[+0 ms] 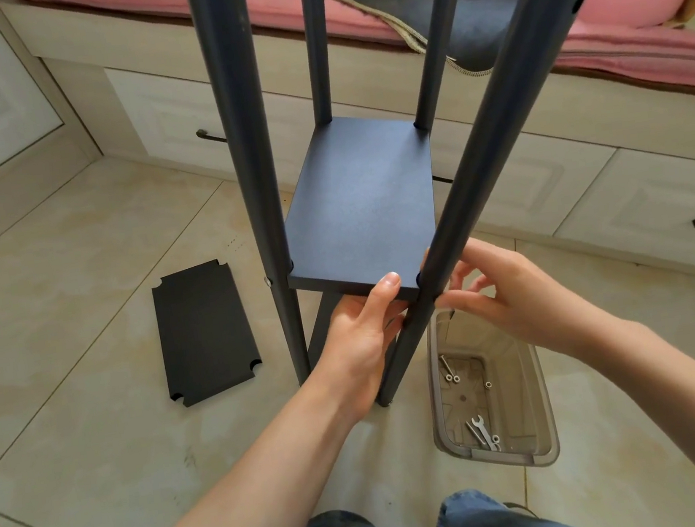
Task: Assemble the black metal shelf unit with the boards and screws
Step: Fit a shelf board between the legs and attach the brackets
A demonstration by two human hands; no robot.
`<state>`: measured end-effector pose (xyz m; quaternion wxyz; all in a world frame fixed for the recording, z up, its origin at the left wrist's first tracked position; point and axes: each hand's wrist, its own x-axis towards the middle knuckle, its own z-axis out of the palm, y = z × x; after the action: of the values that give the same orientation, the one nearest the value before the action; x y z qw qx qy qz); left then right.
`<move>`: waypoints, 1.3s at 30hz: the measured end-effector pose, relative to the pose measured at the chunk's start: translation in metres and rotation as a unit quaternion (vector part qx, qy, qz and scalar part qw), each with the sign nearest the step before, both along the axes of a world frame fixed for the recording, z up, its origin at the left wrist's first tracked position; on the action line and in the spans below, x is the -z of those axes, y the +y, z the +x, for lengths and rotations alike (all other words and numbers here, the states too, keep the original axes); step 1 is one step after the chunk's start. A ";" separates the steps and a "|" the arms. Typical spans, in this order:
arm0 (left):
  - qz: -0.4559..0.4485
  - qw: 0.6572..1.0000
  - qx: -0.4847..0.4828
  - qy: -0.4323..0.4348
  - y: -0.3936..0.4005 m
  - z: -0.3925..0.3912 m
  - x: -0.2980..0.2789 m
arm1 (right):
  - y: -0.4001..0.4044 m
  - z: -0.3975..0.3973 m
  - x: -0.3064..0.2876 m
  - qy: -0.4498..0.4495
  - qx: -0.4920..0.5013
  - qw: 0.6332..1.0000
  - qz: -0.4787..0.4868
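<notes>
The shelf board [363, 208] looks dark, matt and a bit grainy. The poles [235, 114] are smooth black metal with a soft shine. The spare board [206, 337] on the floor is flat, matt black. The floor tiles [52, 280] are smooth and glossy. The tub [533, 415] is see-through plastic, and the spanner [484, 431] in it is shiny metal.
</notes>
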<state>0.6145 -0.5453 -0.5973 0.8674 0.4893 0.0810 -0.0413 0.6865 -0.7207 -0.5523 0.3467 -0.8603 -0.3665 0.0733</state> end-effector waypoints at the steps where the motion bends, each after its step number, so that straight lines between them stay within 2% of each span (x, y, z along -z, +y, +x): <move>1: 0.006 1.000 0.000 0.001 0.000 0.000 0.000 | 0.000 0.000 0.001 0.003 0.004 1.000 -0.002; 6: 0.047 0.999 -0.012 0.020 0.000 0.001 -0.002 | -0.001 -0.004 0.007 0.076 0.020 0.996 0.052; 10: 0.125 0.987 -0.067 0.077 -0.001 -0.003 -0.004 | 0.000 -0.003 0.007 0.115 0.037 0.989 0.086; 13: 0.202 0.965 -0.101 0.130 0.004 -0.012 -0.010 | 0.001 0.000 0.005 0.145 0.051 0.980 0.125; 15: 0.342 0.923 -0.142 0.107 0.008 -0.022 -0.011 | 0.001 0.002 0.003 0.165 0.063 0.975 0.134; 18: 0.520 0.826 -0.201 -0.084 0.013 -0.033 -0.015 | 0.000 0.004 0.001 0.206 0.082 0.965 0.141; 20: 0.608 0.745 -0.201 -0.188 0.015 -0.028 -0.020 | 0.002 0.005 0.000 0.236 0.082 0.957 0.148; 22: 0.678 0.683 -0.165 -0.217 0.013 -0.017 -0.026 | 0.001 0.005 -0.003 0.259 0.078 0.951 0.152; 23: 0.699 0.671 -0.134 -0.209 0.011 -0.011 -0.028 | 0.000 0.004 -0.005 0.266 0.073 0.950 0.148; 26: 0.725 0.660 -0.043 -0.192 0.005 0.003 -0.032 | -0.005 0.003 -0.009 0.272 0.075 0.951 0.130; 28: 0.736 0.648 -0.018 -0.194 0.004 0.011 -0.032 | -0.006 0.003 -0.009 0.289 0.105 0.942 0.135; 32: 0.746 0.636 -0.013 -0.197 0.003 0.020 -0.031 | 0.007 0.009 -0.007 0.385 0.190 0.883 0.192; 34: 0.751 0.630 -0.017 -0.200 0.002 0.019 -0.029 | 0.017 0.010 -0.006 0.425 0.201 0.862 0.193; 39: 0.773 0.600 -0.024 -0.203 0.006 0.017 -0.029 | 0.030 0.010 -0.002 0.421 0.197 0.867 0.180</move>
<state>0.6319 -0.5390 -0.5686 0.1595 0.9709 -0.0840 0.1579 0.6965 -0.6910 -0.5505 0.6246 -0.7245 -0.0149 0.2913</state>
